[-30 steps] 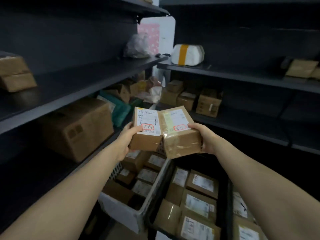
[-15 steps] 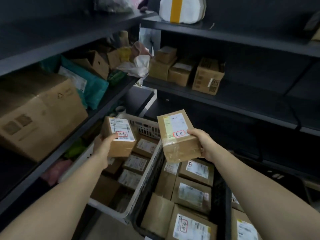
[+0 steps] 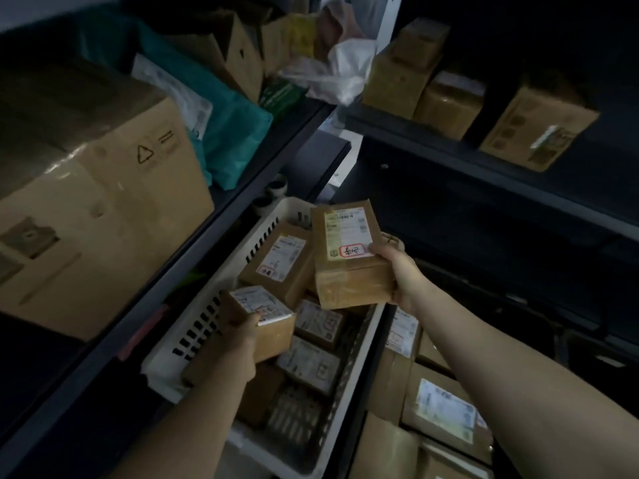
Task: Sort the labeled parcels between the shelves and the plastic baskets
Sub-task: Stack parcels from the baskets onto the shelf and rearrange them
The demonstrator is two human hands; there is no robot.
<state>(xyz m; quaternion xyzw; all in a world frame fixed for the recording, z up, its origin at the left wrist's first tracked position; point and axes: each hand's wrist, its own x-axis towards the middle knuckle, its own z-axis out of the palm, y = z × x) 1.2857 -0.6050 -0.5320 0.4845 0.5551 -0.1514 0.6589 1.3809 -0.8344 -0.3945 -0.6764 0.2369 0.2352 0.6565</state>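
Cardboard parcels (image 3: 318,321) already crowd the white basket (image 3: 193,328) beneath our fingers (image 3: 255,318). Our left hand (image 3: 242,337) curls round a small parcel (image 3: 273,323) low over it, and our right hand (image 3: 397,271) clasps a taped parcel (image 3: 349,261) above. Neither is placed yet.

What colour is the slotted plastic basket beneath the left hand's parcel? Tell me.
The basket is white; the head view shows it best.

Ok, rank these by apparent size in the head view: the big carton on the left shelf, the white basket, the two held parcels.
1. Big carton.
2. White basket.
3. Taller parcel, in the right hand.
4. Small parcel, in the left hand; farther off and partly covered, so unsure.
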